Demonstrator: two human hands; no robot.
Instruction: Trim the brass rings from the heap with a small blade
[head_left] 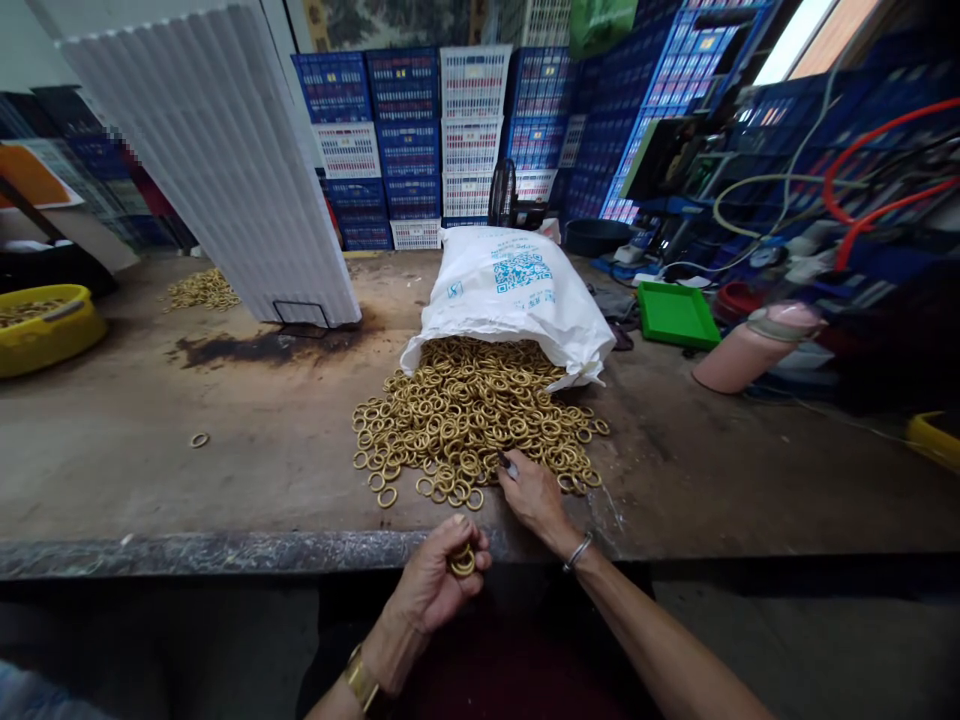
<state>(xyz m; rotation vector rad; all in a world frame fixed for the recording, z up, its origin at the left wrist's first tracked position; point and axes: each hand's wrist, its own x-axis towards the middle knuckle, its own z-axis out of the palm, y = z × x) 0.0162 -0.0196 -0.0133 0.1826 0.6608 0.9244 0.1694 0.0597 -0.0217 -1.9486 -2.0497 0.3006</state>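
Note:
A heap of gold-coloured metal rings [480, 400] spills from the mouth of a white woven sack [502, 275] onto the workbench. My left hand [442, 575], with a gold watch at its wrist, is closed around a few metal rings [463, 563] just past the bench's front edge. At the heap's near right side, my right hand [536, 500] is closed on a small dark-tipped tool [508, 464]; its exact kind cannot be made out. The fingers of that hand are partly hidden from above, and the tool's tip touches or hovers over the rings.
One loose ring [199, 440] lies on the left of the workbench [277, 480]. A white corrugated panel [225, 160] stands behind, near a yellow basin [49, 330]. To the right are a green tray [679, 314] and a pink bottle [757, 345]. Stacked crates [405, 150] line the back.

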